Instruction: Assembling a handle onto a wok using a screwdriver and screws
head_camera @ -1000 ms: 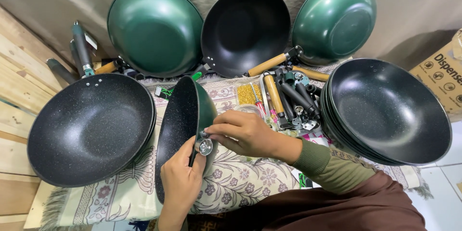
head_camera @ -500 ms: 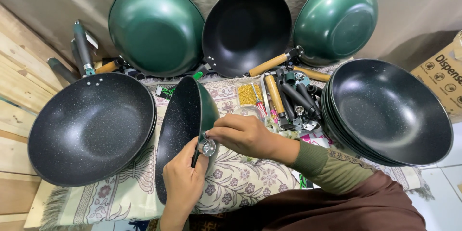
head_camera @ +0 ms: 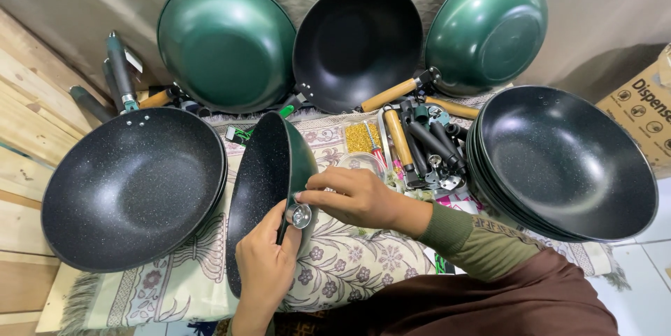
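At nine o'clock from your hands lies a dark speckled wok (head_camera: 136, 186), face up on the patterned mat (head_camera: 349, 280), with wooden boards (head_camera: 21, 133) beyond it at the far left edge. A few grey handles (head_camera: 117, 70) stand at ten o'clock, near its rim.

In the middle you hold a wok on edge (head_camera: 262, 182), its speckled inside turned toward nine o'clock and its green outside toward three. Your left hand (head_camera: 265, 266) comes up from six o'clock, its fingers closed around the rim of that wok, the thumb next to a small round metal fitting (head_camera: 299, 216). Your right hand (head_camera: 356, 199) reaches in from three o'clock; its fingertips are pinched together on that same fitting at the wok's edge.

At twelve o'clock three woks lean against the cloth backdrop: a green one (head_camera: 227, 42) showing its underside, a black one (head_camera: 356, 42) showing its inside, and another green one (head_camera: 486, 28). Below them, at one o'clock from your hands, lie wooden handles (head_camera: 398, 137), black handles (head_camera: 433, 144) and a packet of small gold screws (head_camera: 363, 137).

At three o'clock sits a stack of dark woks (head_camera: 563, 161), face up, with a cardboard box (head_camera: 643, 109) just beyond it at the right edge.
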